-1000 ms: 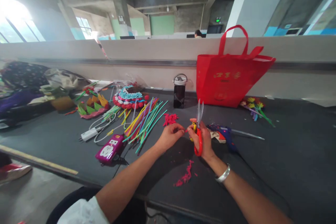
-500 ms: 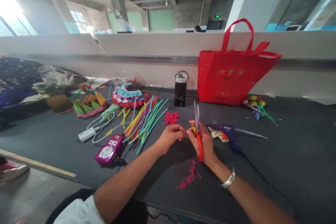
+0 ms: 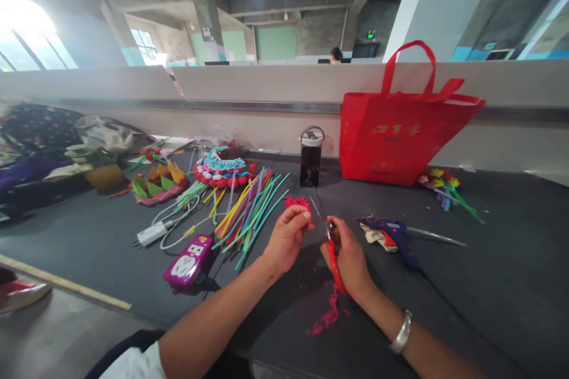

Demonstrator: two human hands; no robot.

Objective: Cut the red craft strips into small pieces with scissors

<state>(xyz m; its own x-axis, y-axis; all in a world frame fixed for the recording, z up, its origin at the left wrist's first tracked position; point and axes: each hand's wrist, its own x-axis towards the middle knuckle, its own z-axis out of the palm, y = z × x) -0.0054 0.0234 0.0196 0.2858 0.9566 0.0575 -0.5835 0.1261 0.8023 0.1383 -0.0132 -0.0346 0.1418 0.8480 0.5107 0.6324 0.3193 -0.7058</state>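
My right hand (image 3: 349, 257) is wrapped round a pair of red-handled scissors (image 3: 334, 263), whose blades stand apart and point up and to the left. To the left of the blades, my left hand (image 3: 288, 237) is closed in a pinch; whatever its fingertips hold is too small to make out. Behind the left hand lies a small pile of red pieces (image 3: 296, 201), partly covered by it. Pinkish-red scraps (image 3: 329, 314) are strewn on the dark table (image 3: 275, 320) below the hands.
Coloured pipe cleaners (image 3: 249, 213), a purple power socket (image 3: 189, 262) and a white charger (image 3: 151, 234) lie left. A blue glue gun (image 3: 395, 234) rests right, its cord running forward. Behind stand a black bottle (image 3: 310, 166) and a red bag (image 3: 391, 142).
The scissors have tipped from upright towards the left, and their blades have parted near the left fingertips. My left hand has turned and shifted slightly, now covering part of the red pile.
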